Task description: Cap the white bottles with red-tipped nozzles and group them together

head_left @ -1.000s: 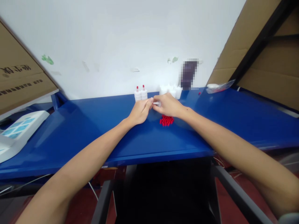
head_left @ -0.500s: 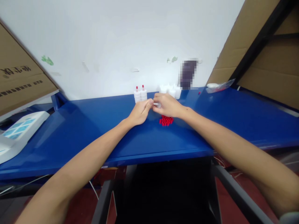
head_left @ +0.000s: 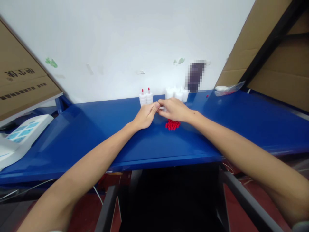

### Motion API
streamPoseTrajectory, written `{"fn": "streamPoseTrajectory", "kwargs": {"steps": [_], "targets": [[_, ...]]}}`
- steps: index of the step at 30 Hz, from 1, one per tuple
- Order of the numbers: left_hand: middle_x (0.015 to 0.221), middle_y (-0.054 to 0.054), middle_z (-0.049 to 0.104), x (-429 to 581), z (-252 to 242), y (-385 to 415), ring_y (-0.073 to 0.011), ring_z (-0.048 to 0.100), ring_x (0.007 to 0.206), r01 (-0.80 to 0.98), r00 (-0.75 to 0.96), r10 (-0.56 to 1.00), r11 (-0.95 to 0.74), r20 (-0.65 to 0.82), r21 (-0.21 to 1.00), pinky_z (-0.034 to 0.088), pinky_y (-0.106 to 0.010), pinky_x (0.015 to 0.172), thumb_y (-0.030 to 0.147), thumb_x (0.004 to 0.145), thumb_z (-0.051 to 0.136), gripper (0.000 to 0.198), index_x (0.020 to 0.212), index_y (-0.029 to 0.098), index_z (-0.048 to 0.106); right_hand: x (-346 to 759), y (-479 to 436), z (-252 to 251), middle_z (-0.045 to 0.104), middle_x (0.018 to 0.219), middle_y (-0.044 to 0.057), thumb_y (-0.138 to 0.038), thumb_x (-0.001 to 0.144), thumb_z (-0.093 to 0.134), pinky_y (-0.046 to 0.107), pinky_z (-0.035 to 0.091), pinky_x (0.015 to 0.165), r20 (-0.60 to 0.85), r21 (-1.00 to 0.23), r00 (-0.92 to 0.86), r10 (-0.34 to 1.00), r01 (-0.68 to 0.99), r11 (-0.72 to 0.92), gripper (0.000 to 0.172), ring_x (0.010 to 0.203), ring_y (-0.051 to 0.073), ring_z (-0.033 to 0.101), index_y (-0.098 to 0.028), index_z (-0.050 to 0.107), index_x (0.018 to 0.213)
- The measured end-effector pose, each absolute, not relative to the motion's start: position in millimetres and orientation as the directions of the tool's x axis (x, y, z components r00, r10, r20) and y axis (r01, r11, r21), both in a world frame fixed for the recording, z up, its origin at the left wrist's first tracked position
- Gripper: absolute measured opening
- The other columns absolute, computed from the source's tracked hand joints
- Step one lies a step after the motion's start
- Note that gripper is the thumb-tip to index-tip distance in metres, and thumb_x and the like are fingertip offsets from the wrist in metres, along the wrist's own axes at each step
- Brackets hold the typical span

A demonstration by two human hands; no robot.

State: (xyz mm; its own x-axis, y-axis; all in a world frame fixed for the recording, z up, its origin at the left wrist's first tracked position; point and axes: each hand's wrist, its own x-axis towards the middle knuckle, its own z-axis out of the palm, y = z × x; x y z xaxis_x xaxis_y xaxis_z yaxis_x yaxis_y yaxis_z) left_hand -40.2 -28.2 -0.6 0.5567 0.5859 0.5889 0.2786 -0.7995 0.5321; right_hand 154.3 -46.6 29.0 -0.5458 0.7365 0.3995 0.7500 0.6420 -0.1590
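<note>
My left hand is closed, its thumb and fingertips pinched against the tip of a white piece; whatever else it holds is hidden. In my right hand is a white nozzle bottle, lying sideways with its narrow end toward the left fingers. Most of that bottle is covered by the right hand. Several small red caps lie in a pile just below the right hand. Behind the left hand stand white bottles with red-tipped nozzles. White bottles without visible red tips stand behind the right hand.
A white device with blue panels sits at the left on the blue table. Cardboard rises at the left. At the back right lie a clear plastic bag and a single red cap. A white wall closes the back.
The view has shifted slightly. Both hands stay together at the same spot, with the right fingers drawn a little closer over the white bottle.
</note>
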Motion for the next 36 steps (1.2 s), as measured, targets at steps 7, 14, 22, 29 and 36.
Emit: {"fn": "streamPoseTrajectory", "kwargs": {"steps": [7,14,22,29,36], "targets": [[0.079,-0.005,0.066,-40.0,1.1,-29.5,-0.0167,0.062,0.077,0.29,0.605,0.569,-0.809,0.557,0.512,0.045,-0.027,0.072,0.059,0.109,0.027,0.06,0.084,0.016,0.059,154.4,-49.0,30.2,0.061,0.074,0.004,-0.028,0.086,0.054,0.032,0.025,0.062,0.423,-0.17,-0.548,0.722,0.734,0.657,0.009,0.063,0.016,0.043,-0.02,0.056,0.083],[0.06,0.003,0.042,-39.7,8.0,-30.4,-0.0109,0.039,0.058,0.289,0.578,0.628,-0.755,0.521,0.589,0.032,-0.026,0.058,0.064,0.1,0.05,0.058,0.065,0.018,0.046,155.9,-50.8,31.1,0.056,0.066,0.001,-0.035,0.083,0.055,0.031,0.026,0.062,0.418,-0.215,-0.55,0.723,0.714,0.667,0.016,0.061,0.015,0.041,-0.021,0.054,0.075],[0.054,0.003,0.041,-37.7,5.9,-30.1,-0.0108,0.037,0.054,0.262,0.51,0.656,-0.734,0.556,0.626,0.031,-0.027,0.056,0.062,0.103,0.042,0.06,0.061,0.019,0.045,157.2,-48.6,33.7,0.057,0.066,0.003,-0.04,0.095,0.042,0.034,0.026,0.065,0.411,-0.262,-0.527,0.744,0.714,0.65,0.035,0.063,0.017,0.046,-0.02,0.06,0.072],[0.053,0.002,0.047,-38.5,4.1,-31.1,-0.011,0.042,0.052,0.392,0.547,0.639,-0.766,0.541,0.509,0.033,-0.027,0.057,0.048,0.106,0.037,0.056,0.062,0.017,0.052,160.0,-46.6,36.2,0.05,0.061,0.001,-0.038,0.097,0.041,0.033,0.028,0.064,0.477,-0.354,-0.404,0.781,0.725,0.591,0.037,0.062,0.016,0.043,-0.021,0.055,0.068],[0.053,0.002,0.05,-38.5,0.8,-32.0,-0.0112,0.043,0.05,0.466,0.67,0.614,-0.785,0.416,0.409,0.03,-0.029,0.058,0.04,0.104,0.039,0.05,0.062,0.017,0.054,163.1,-35.7,29.0,0.068,0.08,0.005,-0.032,0.087,0.055,0.032,0.035,0.07,0.531,-0.418,-0.259,0.807,0.748,0.515,0.018,0.075,0.02,0.055,-0.018,0.067,0.088]]}}
